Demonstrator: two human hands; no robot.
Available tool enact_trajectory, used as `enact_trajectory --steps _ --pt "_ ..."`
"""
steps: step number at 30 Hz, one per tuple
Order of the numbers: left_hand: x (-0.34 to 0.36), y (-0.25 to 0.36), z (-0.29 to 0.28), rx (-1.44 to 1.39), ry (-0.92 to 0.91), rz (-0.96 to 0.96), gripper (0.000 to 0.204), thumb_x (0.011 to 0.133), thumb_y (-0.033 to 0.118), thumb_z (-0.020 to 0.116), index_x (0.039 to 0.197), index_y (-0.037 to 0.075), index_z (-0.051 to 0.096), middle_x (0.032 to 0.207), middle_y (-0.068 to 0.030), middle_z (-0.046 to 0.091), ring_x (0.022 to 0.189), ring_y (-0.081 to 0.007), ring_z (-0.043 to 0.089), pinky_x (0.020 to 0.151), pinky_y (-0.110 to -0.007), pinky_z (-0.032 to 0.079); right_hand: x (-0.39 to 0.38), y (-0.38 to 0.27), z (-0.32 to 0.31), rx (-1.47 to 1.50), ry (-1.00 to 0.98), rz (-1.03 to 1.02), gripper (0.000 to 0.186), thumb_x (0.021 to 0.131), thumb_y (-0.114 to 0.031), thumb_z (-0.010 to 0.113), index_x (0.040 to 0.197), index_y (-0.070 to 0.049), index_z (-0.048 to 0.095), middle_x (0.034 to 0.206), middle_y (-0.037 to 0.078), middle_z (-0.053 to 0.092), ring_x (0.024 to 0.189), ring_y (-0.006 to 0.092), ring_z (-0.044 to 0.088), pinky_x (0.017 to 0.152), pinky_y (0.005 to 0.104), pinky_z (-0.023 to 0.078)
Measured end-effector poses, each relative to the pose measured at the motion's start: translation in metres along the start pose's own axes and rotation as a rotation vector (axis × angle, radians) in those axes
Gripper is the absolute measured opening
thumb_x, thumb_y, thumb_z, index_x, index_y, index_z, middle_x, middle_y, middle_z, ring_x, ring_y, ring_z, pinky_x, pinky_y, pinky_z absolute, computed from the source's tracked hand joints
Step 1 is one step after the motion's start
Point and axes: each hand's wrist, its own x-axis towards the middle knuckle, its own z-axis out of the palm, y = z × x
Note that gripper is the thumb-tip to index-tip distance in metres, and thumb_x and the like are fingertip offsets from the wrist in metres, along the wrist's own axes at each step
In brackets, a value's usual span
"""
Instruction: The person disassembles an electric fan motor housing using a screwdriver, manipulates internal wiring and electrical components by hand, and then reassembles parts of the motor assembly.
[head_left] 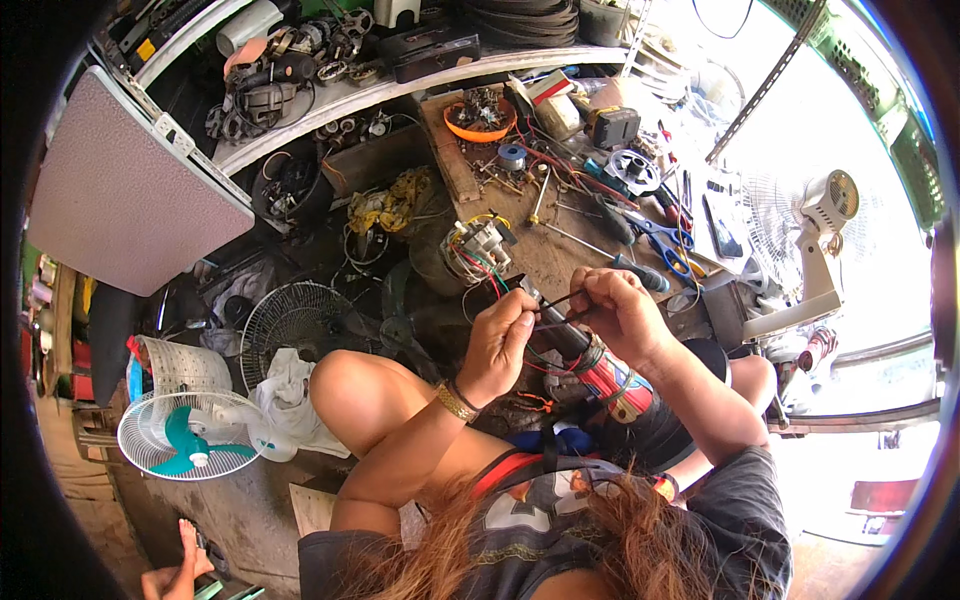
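My left hand, with a gold-coloured band at its wrist, is closed, fingers pinching one end of a thin dark wire or cord. My right hand pinches the same dark strand a short way to the right. Just beyond my left hand sits an open fan motor with red, green and yellow wires that run toward my hands. Below the hands, a dark tube with a red and blue wrapped section slants across my lap, with cord looped around it.
A wooden bench ahead carries scissors, a screwdriver, a solder spool and an orange bowl of small parts. A teal-bladed fan stands left; a beige fan stands right. Motors crowd a shelf.
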Motion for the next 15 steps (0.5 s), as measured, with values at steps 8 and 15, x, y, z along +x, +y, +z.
enact_trajectory --steps 8,15 --pt "-0.005 0.004 0.002 -0.338 -0.071 -0.283 0.029 0.101 0.028 0.041 0.092 0.003 0.051 0.078 -0.0013 0.051 0.068 -0.0085 0.042 0.064 -0.025 0.036 0.000 -0.026 -0.001 -0.130 -0.022 0.035 0.033 0.093 -0.021 0.055 0.063 -0.012 0.042 0.058 -0.002 0.037 0.056 0.0091 0.040 0.058 0.0294 0.042" --pt "-0.012 0.006 0.004 -0.539 -0.137 -0.428 0.026 0.099 0.033 0.048 0.098 0.007 0.053 0.079 0.0035 0.047 0.063 -0.0031 0.032 0.054 -0.018 0.027 0.007 -0.059 -0.011 -0.047 -0.077 0.116 0.035 0.094 -0.016 0.056 0.063 -0.016 0.040 0.054 -0.008 0.028 0.046 0.0041 0.024 0.041 0.0229 0.017"
